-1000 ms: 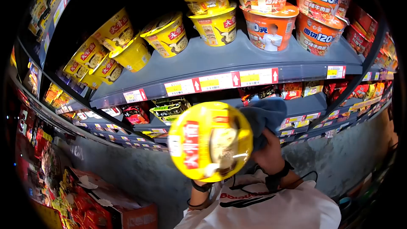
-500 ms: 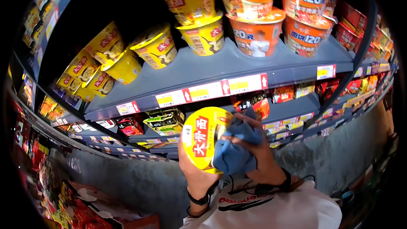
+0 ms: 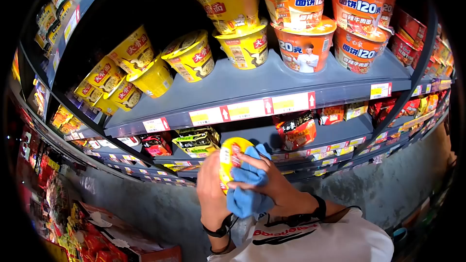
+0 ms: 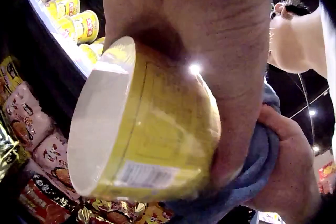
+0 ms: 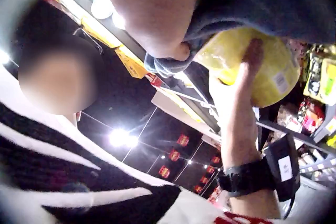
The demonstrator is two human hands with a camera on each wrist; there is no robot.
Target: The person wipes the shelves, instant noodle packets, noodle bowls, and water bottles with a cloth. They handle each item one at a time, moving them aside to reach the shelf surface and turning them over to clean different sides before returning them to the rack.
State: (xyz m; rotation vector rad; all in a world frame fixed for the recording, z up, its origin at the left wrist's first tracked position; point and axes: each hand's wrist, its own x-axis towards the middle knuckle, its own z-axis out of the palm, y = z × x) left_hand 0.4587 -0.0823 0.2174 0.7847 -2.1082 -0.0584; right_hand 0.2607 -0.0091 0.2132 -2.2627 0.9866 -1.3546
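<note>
In the head view a yellow noodle tub is tilted on its side in front of the body. The left hand grips it round its wall; in the left wrist view the tub shows its pale base and a barcode, with the left hand over it. The right hand holds a bunched blue cloth against the tub's lid side. In the right wrist view the right hand pinches the dark-looking cloth beside the tub.
Yellow tubs and stacked orange tubs stand on the grey shelf ahead. Price tags line its edge. Bagged noodles lie on the shelf below. A red box is on the floor at lower left.
The tub has turned from lid-facing to edge-on and moved lower. The right hand has brought the cloth from beside the tub onto its lid side.
</note>
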